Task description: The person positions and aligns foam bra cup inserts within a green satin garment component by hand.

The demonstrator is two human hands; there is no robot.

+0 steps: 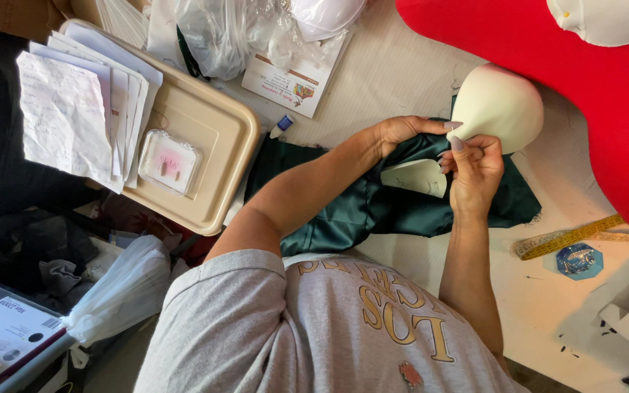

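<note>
Seen from above: dark green satin fabric [373, 207] spread on the pale worktable [394, 73], just beyond a grey printed shirt [314, 327]. Long axis of the cloth running left to right across the table, one end reaching toward a beige plastic tray [209, 124] on the left, the other fanning out to the right below a cream foam cup [496, 105]. Left hand [402, 131] resting on the far edge of the fabric, fingers curled and pinching at the cloth near the foam cup's lower rim, thumb stretched toward the right. Right hand [475, 164] closed in a narrow pinch, fingertips drawn together just beside the cup and meeting the left thumb; exactly what sits between those fingertips too small to tell. A second pale cup-shaped piece [416, 177] lying on the green cloth between the two hands, its point aimed right. Red fabric [606, 87] filling the far right corner. Yellow tape measure [569, 236] lying near the right edge, angled up toward the right, with a small blue octagonal box [579, 260] just beside it. Loose papers [74, 109] stacked over the tray's left side, a clear little case [169, 161] sitting on the tray.
</note>
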